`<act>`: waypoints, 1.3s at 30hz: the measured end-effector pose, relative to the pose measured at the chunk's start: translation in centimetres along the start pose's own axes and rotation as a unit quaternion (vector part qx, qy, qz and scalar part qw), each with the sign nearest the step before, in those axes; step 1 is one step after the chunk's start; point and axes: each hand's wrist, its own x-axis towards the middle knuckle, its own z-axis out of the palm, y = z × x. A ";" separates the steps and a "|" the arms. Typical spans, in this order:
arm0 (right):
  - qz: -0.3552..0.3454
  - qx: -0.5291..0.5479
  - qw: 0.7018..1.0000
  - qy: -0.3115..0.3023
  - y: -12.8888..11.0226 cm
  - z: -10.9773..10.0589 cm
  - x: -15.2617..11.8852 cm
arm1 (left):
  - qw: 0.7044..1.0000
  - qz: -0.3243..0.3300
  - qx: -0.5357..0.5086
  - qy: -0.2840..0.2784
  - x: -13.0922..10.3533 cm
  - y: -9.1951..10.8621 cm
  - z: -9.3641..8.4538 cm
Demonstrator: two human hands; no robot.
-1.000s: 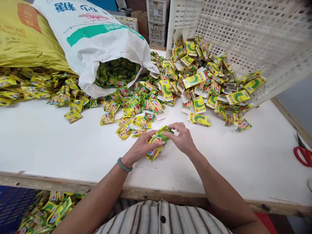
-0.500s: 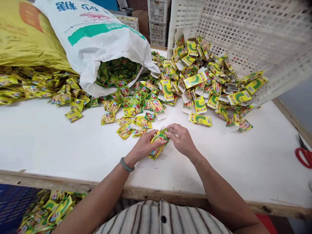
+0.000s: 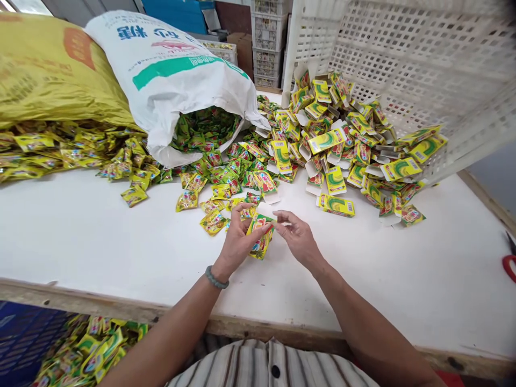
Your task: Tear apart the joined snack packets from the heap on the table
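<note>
One small carton [image 3: 261, 236] is what I have between the hands, above the near middle of the white table [image 3: 121, 258]. From my end it looks yellow toward the near side and green toward the far side, with large, pale-edged red lettering over its front and a bit of fruit artwork low down. A plain white flap stands up at its far end. My left hand [image 3: 237, 236] grips it along the left side, thumb laid across the printed front. My right hand [image 3: 300, 239] is half curled at the carton's far right edge, thumb and fingertips close together; I cannot tell whether they pinch it.

On the far left, a white sack [image 3: 161, 75] lies with its mouth toward me, full of green packets [image 3: 205, 126], more of them strewn just outside. Left of it, a yellow sack [image 3: 48, 75] rests over a bank of yellow packets [image 3: 72, 153]. On the far right, a white perforated crate [image 3: 403, 64] has its open side toward me; a pile of cartons [image 3: 328, 141], many with flaps raised, fills its lower part and spreads onto the table. Below the near left edge I see a blue crate [image 3: 28, 338], with yellow-green packs [image 3: 97, 349] heaped against its lattice wall.
</note>
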 end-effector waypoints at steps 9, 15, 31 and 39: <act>0.057 0.101 0.993 -0.032 0.9 0.6 -0.1 | 0.996 -0.041 0.045 -0.069 0.2 0.1 -0.9; 0.057 0.106 0.993 -0.005 0.7 0.4 0.1 | 0.997 -0.005 0.057 -0.049 0.2 -0.1 -0.6; -0.011 0.013 0.999 -0.043 -0.3 -0.2 -0.1 | 0.999 -0.002 0.004 0.037 0.3 -0.2 -0.7; -0.044 -0.050 0.998 -0.015 0.2 1.0 -0.7 | 1.000 -0.005 -0.002 0.024 0.1 -0.3 -1.0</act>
